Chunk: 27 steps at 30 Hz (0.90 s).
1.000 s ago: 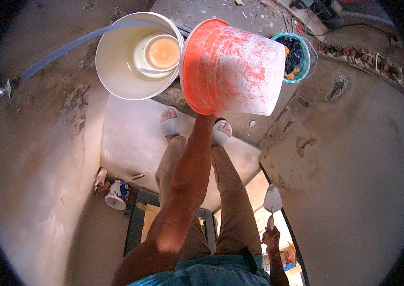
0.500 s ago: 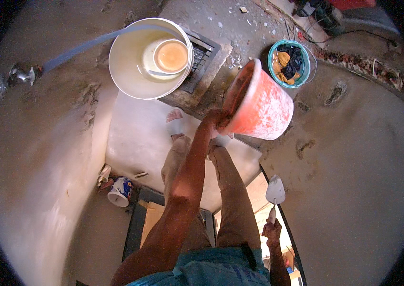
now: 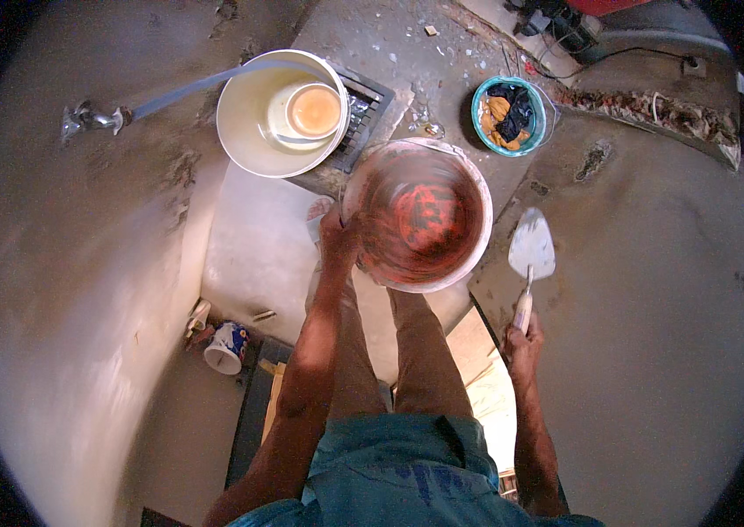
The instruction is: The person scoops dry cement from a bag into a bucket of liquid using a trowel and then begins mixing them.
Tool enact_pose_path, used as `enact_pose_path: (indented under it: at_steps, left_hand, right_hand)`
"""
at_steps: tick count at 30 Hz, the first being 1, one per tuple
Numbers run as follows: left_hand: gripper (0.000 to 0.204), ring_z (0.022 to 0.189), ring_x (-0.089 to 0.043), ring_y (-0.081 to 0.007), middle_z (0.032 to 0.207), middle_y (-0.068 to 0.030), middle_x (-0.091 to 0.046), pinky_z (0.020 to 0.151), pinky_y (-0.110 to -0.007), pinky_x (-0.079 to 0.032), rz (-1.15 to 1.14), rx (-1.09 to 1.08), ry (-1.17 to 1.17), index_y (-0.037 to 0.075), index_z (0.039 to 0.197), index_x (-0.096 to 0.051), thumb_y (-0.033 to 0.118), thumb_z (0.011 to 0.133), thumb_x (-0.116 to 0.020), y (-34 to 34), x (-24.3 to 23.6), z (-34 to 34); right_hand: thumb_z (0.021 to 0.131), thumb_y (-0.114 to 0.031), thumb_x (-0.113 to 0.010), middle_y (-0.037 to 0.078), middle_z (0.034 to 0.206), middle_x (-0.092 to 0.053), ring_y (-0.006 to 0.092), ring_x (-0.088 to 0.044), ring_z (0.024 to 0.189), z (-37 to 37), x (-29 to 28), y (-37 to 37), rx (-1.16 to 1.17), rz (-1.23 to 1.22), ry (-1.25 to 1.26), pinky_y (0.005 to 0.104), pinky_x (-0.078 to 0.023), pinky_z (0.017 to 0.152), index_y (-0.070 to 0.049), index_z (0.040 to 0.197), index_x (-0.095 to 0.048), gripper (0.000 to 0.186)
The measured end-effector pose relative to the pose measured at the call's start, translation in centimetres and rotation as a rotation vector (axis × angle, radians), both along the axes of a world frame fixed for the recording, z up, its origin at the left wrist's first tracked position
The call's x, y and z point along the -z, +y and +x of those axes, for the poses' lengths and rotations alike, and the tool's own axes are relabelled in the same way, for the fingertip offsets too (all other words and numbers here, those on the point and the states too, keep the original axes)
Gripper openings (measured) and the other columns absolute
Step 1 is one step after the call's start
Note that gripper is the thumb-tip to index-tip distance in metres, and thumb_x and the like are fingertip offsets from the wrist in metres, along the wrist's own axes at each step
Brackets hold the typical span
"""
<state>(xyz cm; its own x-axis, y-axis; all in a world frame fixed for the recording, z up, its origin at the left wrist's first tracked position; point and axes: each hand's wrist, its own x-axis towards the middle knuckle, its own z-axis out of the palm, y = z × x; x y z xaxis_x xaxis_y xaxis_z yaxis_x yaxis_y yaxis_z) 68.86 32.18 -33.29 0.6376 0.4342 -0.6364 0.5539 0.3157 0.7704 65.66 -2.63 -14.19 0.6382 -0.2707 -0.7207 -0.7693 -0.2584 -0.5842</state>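
Note:
My left hand (image 3: 337,237) grips the left rim of a red bucket (image 3: 425,215) with a pale, plaster-smeared rim. Its mouth faces up toward me, and dark reddish residue coats the inside; no load shows in it. The bucket is held in front of my legs. On the right, my right hand (image 3: 523,344) is closed round the handle of a trowel (image 3: 532,246). The trowel's pale-coated blade points away from me, beside the right wall and apart from the bucket.
A large white bucket (image 3: 236,132) holds a smaller tub with an orange-looking inside; a hose (image 3: 183,88) runs into it from a tap (image 3: 91,121). Beyond lies a floor grate (image 3: 368,119). A teal bucket (image 3: 477,114) holds dark and tan cloth-like items. Debris litters the far floor.
The red bucket has swung from lying sideways to mouth-up and moved left and nearer. My right hand has raised the trowel farther forward.

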Motion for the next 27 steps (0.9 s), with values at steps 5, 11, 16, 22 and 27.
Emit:
enact_pose_path:
  at_steps: [5, 11, 16, 22, 27]
  left_hand:
    - [0.036, 0.085, -0.062, -0.0342, 0.091, -0.0213, -0.066, 0.078, -0.044, -0.049, 0.323, 0.172, 0.002, -0.002, 0.103, -0.063, 0.029, 0.087, -0.066, 2.1, -5.8, 0.6]
    - [0.031, 0.079, -0.064, -0.0332, 0.088, -0.0202, -0.067, 0.074, -0.044, -0.051, 0.426, 0.185, -0.018, -0.003, 0.1, -0.061, 0.026, 0.088, -0.064, 2.9, -9.6, 1.2]
    - [0.032, 0.08, -0.065, -0.0333, 0.089, -0.021, -0.067, 0.074, -0.043, -0.052, 0.448, 0.182, 0.038, -0.002, 0.101, -0.061, 0.027, 0.089, -0.064, 3.7, -9.1, -0.5]
    - [0.038, 0.082, -0.066, -0.0347, 0.092, -0.0231, -0.067, 0.075, -0.044, -0.052, 0.512, 0.098, 0.048, -0.001, 0.107, -0.058, 0.032, 0.091, -0.063, 3.3, -8.7, -2.7]
    - [0.039, 0.088, -0.068, -0.0367, 0.096, -0.023, -0.068, 0.078, -0.046, -0.052, 0.535, 0.094, 0.071, -0.001, 0.111, -0.058, 0.032, 0.092, -0.061, 4.0, -9.8, -4.1]
  right_hand:
    - [0.084, -0.006, -0.058, 0.001, 0.075, -0.057, 0.0098, -0.052, 0.053, 3.7, 1.8, 3.4, 0.08, 0.129, -0.053, 0.0254, -0.045, 0.046, -0.005, 0.109, -0.058, 0.024]
    - [0.082, -0.003, -0.059, -0.001, 0.069, -0.057, 0.0086, -0.05, 0.048, 3.7, 4.8, 4.9, -0.079, 0.343, 0.063, 0.0253, -0.043, 0.042, -0.008, 0.111, -0.059, 0.03]
    - [0.081, -0.002, -0.058, 0.0, 0.07, -0.057, 0.0088, -0.05, 0.048, 3.5, 4.4, 3.7, -0.053, 0.246, 0.088, 0.0258, -0.042, 0.042, -0.005, 0.108, -0.06, 0.027]
    - [0.081, -0.001, -0.057, 0.003, 0.074, -0.059, 0.0099, -0.054, 0.054, 3.0, 1.0, 3.5, -0.197, 0.24, -0.074, 0.0257, -0.045, 0.049, -0.003, 0.11, -0.061, 0.029]
    - [0.081, -0.005, -0.06, 0.009, 0.085, -0.066, 0.0225, -0.065, 0.068, 4.4, -1.2, 6.5, -0.749, -0.022, -0.181, 0.0345, -0.053, 0.064, -0.002, 0.119, -0.059, 0.038]
